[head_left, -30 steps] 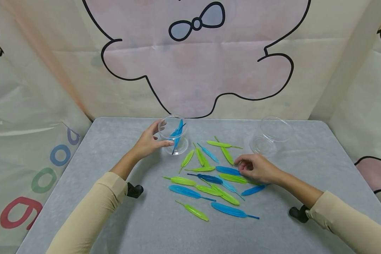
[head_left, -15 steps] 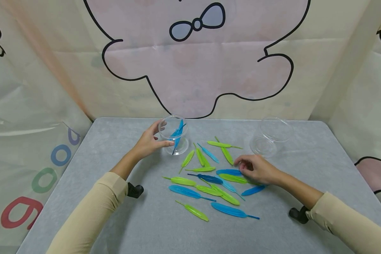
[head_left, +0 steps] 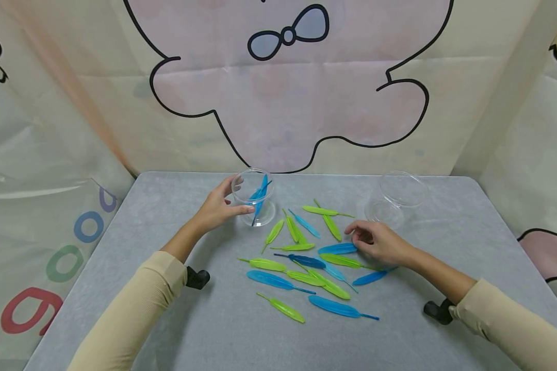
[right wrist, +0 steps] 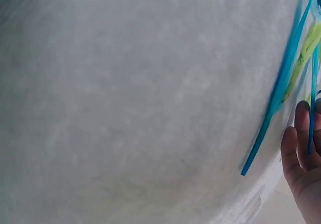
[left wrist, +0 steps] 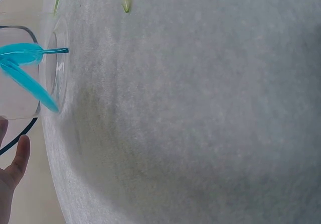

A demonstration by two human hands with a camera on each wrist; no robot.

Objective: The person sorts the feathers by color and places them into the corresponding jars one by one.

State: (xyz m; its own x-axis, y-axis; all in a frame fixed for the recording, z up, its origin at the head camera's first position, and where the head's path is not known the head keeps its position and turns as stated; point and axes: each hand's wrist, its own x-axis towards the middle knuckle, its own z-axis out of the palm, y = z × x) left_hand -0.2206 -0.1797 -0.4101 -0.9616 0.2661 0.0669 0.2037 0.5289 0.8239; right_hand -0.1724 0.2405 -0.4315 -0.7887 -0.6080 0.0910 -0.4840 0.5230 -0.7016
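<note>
My left hand point(head_left: 218, 207) grips a clear plastic cup point(head_left: 270, 193) near the table's far edge, thumb on its near side and fingers round its far side. Blue feathers point(head_left: 260, 193) stand inside this cup; the left wrist view shows two blue feathers point(left wrist: 22, 54) through its wall. At the right of the loose feathers, my right hand point(head_left: 379, 242) pinches a blue feather point(head_left: 335, 249) by its quill end. In the right wrist view, the quill point(right wrist: 312, 123) of this feather runs down across the curled fingers point(right wrist: 302, 118).
Green feathers point(head_left: 288, 310) and blue feathers point(head_left: 336, 306) lie scattered over the middle of the grey table point(head_left: 223, 330), several overlapping. A second clear cup point(head_left: 401, 189) stands at the back right, behind the right hand. A printed cloth wall point(head_left: 278, 103) rises behind the table.
My right hand has shifted slightly up and to the right, with the pinched blue feather moving along and tilting a little. The left hand and its cup have stayed in place.
</note>
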